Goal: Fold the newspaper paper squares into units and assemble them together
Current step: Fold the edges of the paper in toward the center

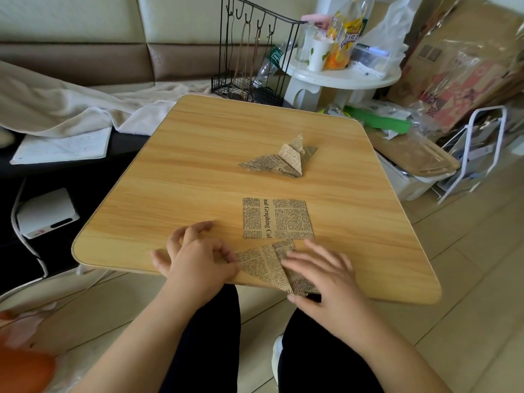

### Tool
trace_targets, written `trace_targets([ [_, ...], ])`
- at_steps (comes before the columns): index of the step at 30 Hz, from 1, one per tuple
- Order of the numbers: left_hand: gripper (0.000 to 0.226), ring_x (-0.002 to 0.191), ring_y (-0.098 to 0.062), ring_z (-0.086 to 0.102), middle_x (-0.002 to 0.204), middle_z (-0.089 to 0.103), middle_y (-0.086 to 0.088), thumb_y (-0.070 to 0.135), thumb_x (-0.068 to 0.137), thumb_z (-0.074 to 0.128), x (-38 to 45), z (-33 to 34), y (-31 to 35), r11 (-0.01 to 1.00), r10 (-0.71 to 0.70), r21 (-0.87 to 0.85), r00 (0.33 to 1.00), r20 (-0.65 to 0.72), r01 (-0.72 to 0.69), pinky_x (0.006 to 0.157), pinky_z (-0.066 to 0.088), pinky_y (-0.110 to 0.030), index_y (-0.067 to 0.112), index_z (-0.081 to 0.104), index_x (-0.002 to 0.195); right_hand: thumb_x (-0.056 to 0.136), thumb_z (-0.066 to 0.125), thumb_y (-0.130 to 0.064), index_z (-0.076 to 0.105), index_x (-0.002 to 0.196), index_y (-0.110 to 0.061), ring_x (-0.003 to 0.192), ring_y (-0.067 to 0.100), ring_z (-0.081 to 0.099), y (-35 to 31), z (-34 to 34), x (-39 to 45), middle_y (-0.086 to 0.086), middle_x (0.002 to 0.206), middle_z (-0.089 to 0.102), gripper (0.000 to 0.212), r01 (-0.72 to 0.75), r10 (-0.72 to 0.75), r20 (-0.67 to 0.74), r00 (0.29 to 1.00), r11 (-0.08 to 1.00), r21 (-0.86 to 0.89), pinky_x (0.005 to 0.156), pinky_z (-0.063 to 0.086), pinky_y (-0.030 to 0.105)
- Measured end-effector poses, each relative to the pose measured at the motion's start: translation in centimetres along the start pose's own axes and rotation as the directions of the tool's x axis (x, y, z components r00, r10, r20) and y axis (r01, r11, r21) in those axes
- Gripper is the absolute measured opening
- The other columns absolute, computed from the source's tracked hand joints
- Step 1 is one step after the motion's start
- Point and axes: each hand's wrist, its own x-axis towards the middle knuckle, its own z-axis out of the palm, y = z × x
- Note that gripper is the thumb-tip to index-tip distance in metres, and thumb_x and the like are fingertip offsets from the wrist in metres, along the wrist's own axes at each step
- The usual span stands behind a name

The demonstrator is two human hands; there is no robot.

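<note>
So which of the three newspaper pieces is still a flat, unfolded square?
The flat square mid-table, just beyond the hands. The far piece is already folded into units, and the near piece is being creased.

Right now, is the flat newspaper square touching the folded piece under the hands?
Touching. The head view shows the flat newspaper square's near edge meeting and slightly overlapping the top tip of the partly folded piece, with no wood visible between them.

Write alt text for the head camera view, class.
Two bare hands, left hand and right hand, press a partly folded newspaper piece at a wooden table's near edge. A flat newspaper square and folded units lie beyond.
</note>
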Motion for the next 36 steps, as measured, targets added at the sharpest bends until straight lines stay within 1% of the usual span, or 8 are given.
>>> trace_targets([
  [3, 0.023, 0.130, -0.015, 0.019, 0.131, 0.042, 0.018, 0.019, 0.074, 0.062, -0.6, 0.5, -0.6, 0.979, 0.202, 0.008, 0.965, -0.167, -0.204, 0.107, 0.006, -0.046, 0.041, 0.066, 0.067, 0.069, 0.065, -0.022, 0.059, 0.114, -0.034, 0.113, 0.009, 0.047, -0.8, 1.5, -0.9, -0.018, 0.117, 0.053, 0.047, 0.069, -0.072, -0.179, 0.981, 0.997, -0.026, 0.097, 0.028, 0.039],
  [7, 0.036, 0.107, -0.015, 0.045, 0.105, 0.059, 0.015, 0.019, 0.065, 0.041, -2.4, 1.5, -2.0, 0.751, 0.660, 0.082, 0.740, -0.131, -0.655, 0.095, 0.026, -0.046, 0.037, 0.066, 0.083, 0.072, 0.049, -0.017, 0.068, 0.099, -0.023, 0.092, 0.014, 0.050, -2.6, 2.6, -1.2, -0.008, 0.093, 0.056, 0.033, 0.076, -0.099, -0.359, 0.928, 0.994, -0.079, 0.085, 0.033, 0.032],
  [12, 0.033, 0.102, -0.005, 0.053, 0.097, 0.063, 0.020, 0.029, 0.067, 0.049, -3.1, 2.5, -2.8, 0.647, 0.762, 0.152, 0.643, -0.080, -0.747, 0.104, 0.022, -0.048, 0.031, 0.069, 0.093, 0.075, 0.053, -0.018, 0.068, 0.098, -0.021, 0.087, 0.014, 0.051, -3.8, 3.0, -0.1, -0.008, 0.089, 0.055, 0.027, 0.142, -0.168, -0.338, 0.926, 0.985, -0.100, 0.080, 0.039, 0.028],
  [18, 0.015, 0.104, -0.005, 0.059, 0.098, 0.071, 0.016, 0.023, 0.082, 0.053, -1.3, 2.2, -4.1, 0.569, 0.806, 0.021, 0.552, -0.214, -0.822, 0.104, 0.030, -0.041, 0.033, 0.060, 0.090, 0.085, 0.054, -0.024, 0.070, 0.108, -0.025, 0.117, 0.009, 0.050, -1.7, 2.3, -0.3, -0.015, 0.116, 0.060, 0.029, 0.116, -0.090, -0.297, 0.951, 0.991, 0.071, 0.101, 0.034, 0.027],
  [23, 0.024, 0.095, -0.015, 0.059, 0.096, 0.067, 0.008, 0.013, 0.080, 0.053, -0.8, 1.0, -3.6, 0.606, 0.750, -0.138, 0.620, -0.231, -0.784, 0.086, 0.044, -0.027, 0.020, 0.074, 0.089, 0.088, 0.053, -0.027, 0.071, 0.107, -0.026, 0.106, 0.008, 0.054, -2.0, 2.2, 0.2, -0.016, 0.104, 0.062, 0.026, 0.110, -0.076, -0.270, 0.960, 0.988, 0.111, 0.092, 0.041, 0.030],
  [29, 0.041, 0.067, -0.003, 0.054, 0.077, 0.048, 0.011, -0.007, 0.073, 0.057, -2.4, 0.4, -4.2, 0.660, 0.569, -0.443, 0.789, -0.232, -0.606, 0.062, 0.039, -0.012, 0.026, 0.076, 0.088, 0.079, 0.063, 0.001, 0.066, 0.115, -0.038, 0.078, 0.003, 0.055, -3.1, 2.0, 0.5, -0.022, 0.087, 0.051, 0.054, 0.029, 0.073, -0.237, 0.969, 0.916, 0.400, 0.068, 0.041, 0.008],
  [32, 0.040, 0.072, -0.014, 0.058, 0.081, 0.055, 0.009, -0.004, 0.074, 0.062, -3.2, -0.2, -4.2, 0.612, 0.505, -0.585, 0.833, -0.228, -0.531, 0.061, 0.045, -0.025, 0.031, 0.075, 0.089, 0.078, 0.064, 0.011, 0.068, 0.112, -0.041, 0.075, 0.009, 0.060, -3.9, 0.9, 0.2, -0.015, 0.087, 0.066, 0.061, 0.027, 0.095, -0.188, 0.978, 0.830, 0.557, 0.066, 0.046, 0.014],
  [36, 0.012, 0.089, -0.012, 0.066, 0.092, 0.066, 0.007, 0.032, 0.077, 0.070, -4.2, -1.5, -2.8, 0.509, 0.469, -0.707, 0.847, -0.251, -0.491, 0.077, 0.049, -0.015, 0.027, 0.075, 0.087, 0.077, 0.066, 0.003, 0.074, 0.101, -0.030, 0.098, 0.004, 0.067, -5.6, -0.7, 0.2, -0.018, 0.104, 0.071, 0.042, 0.129, 0.082, -0.294, 0.952, 0.766, 0.629, 0.082, 0.051, 0.014],
])
